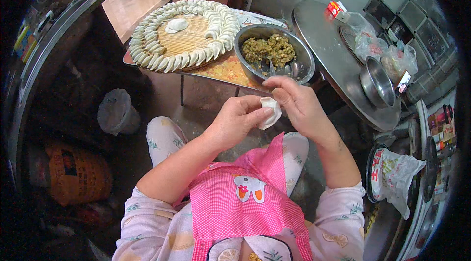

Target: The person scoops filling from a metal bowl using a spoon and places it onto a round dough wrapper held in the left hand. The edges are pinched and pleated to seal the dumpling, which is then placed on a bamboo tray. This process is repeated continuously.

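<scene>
My left hand point(241, 115) pinches a folded, half-moon dumpling point(271, 114) between thumb and fingers, above my lap. Close to its right side is my right hand point(300, 104), fingers bent and thumb apart from the index finger, with nothing visible between them. Just beyond stands a steel bowl point(254, 73) of greenish-brown chopped filling point(270, 49). A metal spoon point(271, 67) rests in it, its handle end partly hidden by my right fingers. Left of the bowl, a round slatted tray point(184, 44) carries rings of dumplings point(220, 27) and a few flat wrappers point(177, 25).
A patterned folding table point(220, 68) supports tray and bowl. On the right, a round metal-looking tabletop point(323, 36) holds an empty steel basin point(377, 82), plastic bags point(399, 59) and a phone point(403, 81). A lined bin point(117, 112) stands on the floor at left.
</scene>
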Tool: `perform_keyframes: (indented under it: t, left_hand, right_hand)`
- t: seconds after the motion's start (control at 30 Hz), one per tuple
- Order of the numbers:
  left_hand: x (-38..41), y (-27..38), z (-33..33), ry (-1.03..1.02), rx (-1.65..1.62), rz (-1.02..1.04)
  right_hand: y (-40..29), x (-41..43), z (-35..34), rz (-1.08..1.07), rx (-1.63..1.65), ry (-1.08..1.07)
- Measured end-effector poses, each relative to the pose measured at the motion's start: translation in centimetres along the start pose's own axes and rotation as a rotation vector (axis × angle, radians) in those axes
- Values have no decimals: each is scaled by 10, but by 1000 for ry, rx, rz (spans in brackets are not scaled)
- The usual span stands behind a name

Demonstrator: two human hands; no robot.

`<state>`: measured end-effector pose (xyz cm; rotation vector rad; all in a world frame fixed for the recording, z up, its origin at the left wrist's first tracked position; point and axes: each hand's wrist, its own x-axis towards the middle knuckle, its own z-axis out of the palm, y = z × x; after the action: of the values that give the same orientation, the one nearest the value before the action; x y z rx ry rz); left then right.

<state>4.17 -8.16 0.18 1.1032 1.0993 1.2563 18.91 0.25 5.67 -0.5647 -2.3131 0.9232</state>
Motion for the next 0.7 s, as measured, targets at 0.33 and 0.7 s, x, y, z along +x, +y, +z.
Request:
perform_keyframes:
  t: [0.33, 0.7]
  left_hand:
    - [-2, 5, 2, 15, 191, 111]
    - [-3, 5, 7, 47, -50, 87]
  right_hand:
    - [-1, 0, -2, -36, -88, -129]
    - [1, -5, 1, 12, -24, -60]
